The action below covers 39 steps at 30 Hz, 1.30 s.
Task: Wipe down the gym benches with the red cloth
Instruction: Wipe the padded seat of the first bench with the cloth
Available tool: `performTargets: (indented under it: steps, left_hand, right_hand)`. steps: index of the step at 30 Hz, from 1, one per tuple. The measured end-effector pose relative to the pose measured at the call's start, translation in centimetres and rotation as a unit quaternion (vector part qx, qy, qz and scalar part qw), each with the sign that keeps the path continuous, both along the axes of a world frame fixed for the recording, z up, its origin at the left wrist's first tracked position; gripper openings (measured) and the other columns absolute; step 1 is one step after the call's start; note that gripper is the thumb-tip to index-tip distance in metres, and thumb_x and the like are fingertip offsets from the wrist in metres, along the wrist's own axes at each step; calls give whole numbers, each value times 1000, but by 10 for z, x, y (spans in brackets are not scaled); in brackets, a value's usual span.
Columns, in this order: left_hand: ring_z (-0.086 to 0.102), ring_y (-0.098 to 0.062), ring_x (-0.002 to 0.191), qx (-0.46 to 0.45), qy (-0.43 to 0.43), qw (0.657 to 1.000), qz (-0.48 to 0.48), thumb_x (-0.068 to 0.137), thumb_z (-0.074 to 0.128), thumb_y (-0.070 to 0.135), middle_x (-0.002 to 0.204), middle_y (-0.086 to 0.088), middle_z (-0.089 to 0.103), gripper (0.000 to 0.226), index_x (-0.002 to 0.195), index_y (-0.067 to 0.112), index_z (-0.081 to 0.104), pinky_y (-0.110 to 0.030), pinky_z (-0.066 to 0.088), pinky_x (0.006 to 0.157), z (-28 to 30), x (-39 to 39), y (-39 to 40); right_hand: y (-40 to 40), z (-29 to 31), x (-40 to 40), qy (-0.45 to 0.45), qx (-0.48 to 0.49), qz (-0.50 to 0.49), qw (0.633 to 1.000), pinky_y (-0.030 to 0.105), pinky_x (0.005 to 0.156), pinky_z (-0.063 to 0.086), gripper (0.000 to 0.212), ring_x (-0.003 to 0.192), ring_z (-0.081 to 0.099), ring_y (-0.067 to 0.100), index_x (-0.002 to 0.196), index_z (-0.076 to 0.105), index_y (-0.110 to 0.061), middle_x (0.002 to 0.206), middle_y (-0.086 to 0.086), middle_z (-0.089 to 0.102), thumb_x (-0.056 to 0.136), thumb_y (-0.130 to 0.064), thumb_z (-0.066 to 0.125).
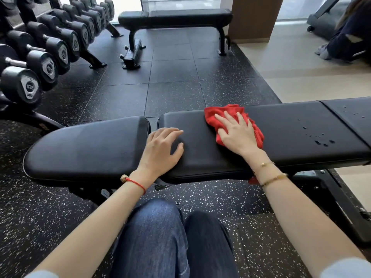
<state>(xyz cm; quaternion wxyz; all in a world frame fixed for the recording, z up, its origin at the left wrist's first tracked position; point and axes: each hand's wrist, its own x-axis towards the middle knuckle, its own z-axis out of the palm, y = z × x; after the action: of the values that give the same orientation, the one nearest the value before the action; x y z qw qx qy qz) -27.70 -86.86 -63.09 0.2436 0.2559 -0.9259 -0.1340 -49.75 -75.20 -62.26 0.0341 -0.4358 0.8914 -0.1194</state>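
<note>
Right hand (236, 133), fingers spread flat, presses the red cloth (233, 122) onto the middle pad of the near bench (291, 127), beside droplets (323, 140) presumably awaiting wiping, while the left hand (162, 149), loosely spread, rests on the pad as a likely brace

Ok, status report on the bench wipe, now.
Right hand flat on red cloth, mid-bench. Left hand braced on pad. Droplets ahead to the right. Nothing blocking.
</note>
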Motion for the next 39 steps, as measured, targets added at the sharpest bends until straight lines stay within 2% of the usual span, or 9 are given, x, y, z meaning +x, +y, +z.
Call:
performTargets:
  steps: [4,9,13,16,18,22,27,34,39]
  left_hand:
    - [49,-24,128,33,-15,999,16,91,63,31,130,1,62,37,125,17,65,-44,34,111,-7,-16,14]
    - [50,-24,126,27,1,999,28,88,60,32,127,1,62,38,122,17,66,-45,37,109,-13,-17,15]
    - [50,-26,125,18,2,999,29,86,56,33,126,1,62,39,120,17,66,-45,37,109,-12,-17,16]
    - [49,-26,126,19,8,999,25,87,59,31,127,1,61,38,121,17,65,-44,34,110,-13,-17,16]
    - [49,-25,126,19,9,999,26,87,59,30,126,1,61,37,121,16,65,-43,34,110,-14,-17,16]
    - [49,-25,126,16,-2,999,34,86,59,30,126,2,60,36,120,18,64,-45,34,110,-13,-19,18]
    - [50,-26,126,12,1,999,34,86,56,30,128,1,62,39,121,16,66,-44,35,110,-13,-18,20]
    - [54,-33,126,10,7,999,38,86,57,23,131,-8,65,42,124,9,68,-52,39,110,-13,-18,26]
    - [55,-32,125,10,18,999,40,85,58,25,129,-7,66,41,122,10,69,-50,40,110,-15,-18,24]
  right_hand:
    - [-14,3,22,-2,3,56,998,48,121,4,54,150,9,24,148,26,-47,161,-11,17,96,-38,40]
    - [34,-6,35,6,-40,140,989,42,121,10,55,149,14,18,146,30,-47,158,-17,24,94,-35,44]
    - [38,-3,-12,27,-16,77,997,40,121,9,54,148,16,21,147,31,-44,159,-14,25,96,-34,44]
    - [19,2,-45,10,7,-8,1000,46,121,6,53,149,13,25,148,29,-43,161,-10,21,97,-37,41]
    - [3,4,-51,-17,16,-20,1000,49,121,4,53,149,10,26,148,27,-44,161,-10,17,97,-38,39]
    - [-10,2,-14,-8,1,79,997,46,120,6,54,150,11,22,148,27,-45,161,-12,18,97,-37,41]
    - [29,-6,14,17,-49,168,984,39,120,9,55,149,16,17,146,32,-46,158,-15,26,95,-33,47]
    - [14,1,-24,8,-1,68,998,43,121,5,52,150,10,19,147,27,-48,160,-14,20,97,-41,41]
    - [-4,0,-22,1,12,44,999,47,119,4,52,150,8,20,147,25,-49,161,-14,16,98,-42,38]
